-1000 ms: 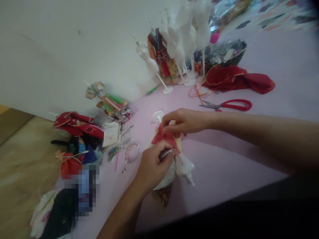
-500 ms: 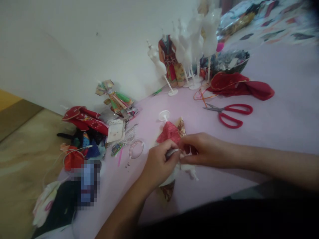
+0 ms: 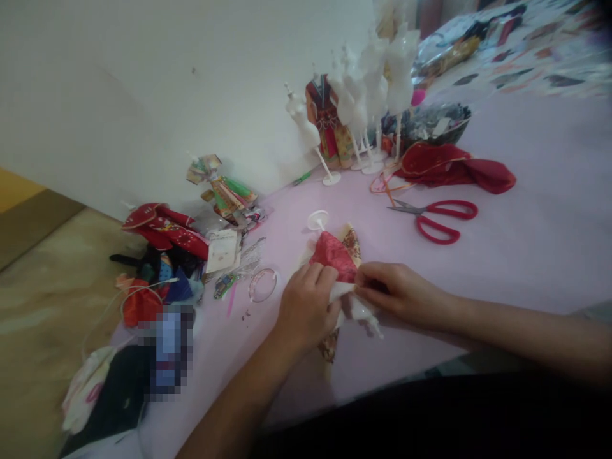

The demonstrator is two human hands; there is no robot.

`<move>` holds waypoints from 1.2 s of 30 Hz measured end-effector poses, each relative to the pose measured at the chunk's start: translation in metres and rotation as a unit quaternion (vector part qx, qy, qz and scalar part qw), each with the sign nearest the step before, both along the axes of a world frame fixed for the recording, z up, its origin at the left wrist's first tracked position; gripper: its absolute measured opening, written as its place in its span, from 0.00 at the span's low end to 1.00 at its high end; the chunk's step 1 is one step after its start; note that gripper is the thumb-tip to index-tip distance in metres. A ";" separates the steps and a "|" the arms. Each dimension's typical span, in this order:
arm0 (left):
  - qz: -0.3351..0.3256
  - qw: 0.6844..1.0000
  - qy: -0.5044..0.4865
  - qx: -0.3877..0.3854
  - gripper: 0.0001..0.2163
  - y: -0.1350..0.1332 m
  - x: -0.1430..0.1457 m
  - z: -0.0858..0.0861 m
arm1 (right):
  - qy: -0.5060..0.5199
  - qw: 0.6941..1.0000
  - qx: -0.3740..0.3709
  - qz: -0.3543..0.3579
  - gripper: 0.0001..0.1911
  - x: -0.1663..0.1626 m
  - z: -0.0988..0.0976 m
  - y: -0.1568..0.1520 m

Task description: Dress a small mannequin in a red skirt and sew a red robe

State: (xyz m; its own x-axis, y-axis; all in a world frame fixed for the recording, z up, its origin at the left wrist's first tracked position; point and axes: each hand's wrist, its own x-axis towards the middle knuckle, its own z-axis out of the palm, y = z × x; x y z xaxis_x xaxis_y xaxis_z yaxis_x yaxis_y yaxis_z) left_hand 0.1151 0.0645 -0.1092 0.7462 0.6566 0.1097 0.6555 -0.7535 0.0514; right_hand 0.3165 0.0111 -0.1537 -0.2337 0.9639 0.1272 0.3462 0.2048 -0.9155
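A small white dress-form mannequin (image 3: 359,310) lies on the pink table (image 3: 502,268), with its round base (image 3: 318,220) pointing away from me. A red patterned doll garment (image 3: 333,255) is draped over it. My left hand (image 3: 306,309) presses down on the form and its white cloth, fingers curled over it. Just right of it, my right hand (image 3: 399,293) pinches the white cloth at the garment's edge. The two hands nearly touch.
Red scissors (image 3: 437,220) and a red cloth (image 3: 454,167) lie beyond my right hand. Several white mannequins (image 3: 368,102), one dressed (image 3: 329,124), stand by the wall. A clear bangle (image 3: 262,285), small packets (image 3: 222,191) and a heap of clothes (image 3: 157,255) lie left.
My right hand came from the skirt end near the base down to the form's body beside my left hand. My left hand's fingers shifted onto the red garment.
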 end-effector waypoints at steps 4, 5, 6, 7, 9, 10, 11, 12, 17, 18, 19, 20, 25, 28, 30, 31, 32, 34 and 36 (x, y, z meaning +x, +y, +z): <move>0.003 0.998 -0.046 -0.036 0.11 0.009 -0.014 0.013 | 0.023 0.999 -0.022 -0.012 0.05 0.000 -0.003 0.000; 0.012 0.996 -0.063 -0.056 0.11 0.011 -0.018 0.017 | 0.027 0.999 -0.028 -0.012 0.05 0.000 -0.003 0.000; 0.019 0.994 -0.077 -0.081 0.12 0.013 -0.020 0.021 | 0.032 0.999 -0.034 -0.010 0.04 -0.001 -0.004 0.000; 0.022 0.990 -0.090 -0.111 0.12 0.015 -0.022 0.023 | 0.036 0.999 -0.038 -0.009 0.04 -0.001 -0.004 0.000; 0.019 0.979 -0.111 -0.169 0.12 0.018 -0.022 0.026 | 0.041 0.998 -0.042 -0.011 0.05 -0.002 -0.006 0.000; 0.016 0.974 -0.120 -0.190 0.12 0.019 -0.020 0.026 | 0.041 0.998 -0.043 -0.014 0.05 -0.002 -0.007 0.000; 0.010 0.971 -0.128 -0.203 0.12 0.020 -0.018 0.025 | 0.042 0.998 -0.043 -0.019 0.05 -0.002 -0.008 0.000; 0.004 0.969 -0.133 -0.210 0.12 0.021 -0.015 0.024 | 0.043 0.998 -0.042 -0.023 0.05 -0.003 -0.009 0.000; -0.025 0.974 -0.126 -0.188 0.08 0.027 -0.002 0.022 | 0.058 0.997 -0.045 -0.027 0.04 -0.003 -0.011 0.000; -0.032 0.975 -0.129 -0.178 0.09 0.030 -0.001 0.021 | 0.058 0.997 -0.047 -0.026 0.05 -0.003 -0.011 0.001; -0.040 0.975 -0.134 -0.170 0.09 0.034 0.000 0.021 | 0.058 0.997 -0.048 -0.027 0.05 -0.003 -0.011 0.001; -0.049 0.975 -0.140 -0.167 0.09 0.038 0.000 0.020 | 0.057 0.997 -0.049 -0.028 0.05 -0.003 -0.011 0.001; -0.069 0.963 -0.149 -0.213 0.13 0.052 0.007 0.013 | 0.053 0.997 -0.051 -0.030 0.05 -0.003 -0.011 0.001; -0.036 0.965 -0.126 -0.228 0.14 0.052 0.012 0.009 | 0.045 0.997 -0.051 -0.039 0.07 -0.002 -0.012 0.002; -0.019 0.966 -0.126 -0.226 0.14 0.052 0.012 0.007 | 0.039 0.997 -0.055 -0.042 0.07 -0.002 -0.011 0.002; -0.008 0.965 -0.132 -0.226 0.13 0.051 0.011 0.005 | 0.038 0.997 -0.060 -0.044 0.07 -0.002 -0.011 0.003; 0.004 0.964 -0.141 -0.227 0.12 0.051 0.010 0.004 | 0.036 0.996 -0.067 -0.045 0.07 -0.003 -0.010 0.003; 0.031 0.957 -0.164 -0.237 0.11 0.051 0.006 0.000 | 0.034 0.995 -0.081 -0.046 0.08 -0.003 -0.009 0.003; 0.049 0.947 -0.191 -0.254 0.09 0.052 0.001 -0.005 | 0.033 0.995 -0.088 -0.045 0.08 -0.004 -0.008 0.005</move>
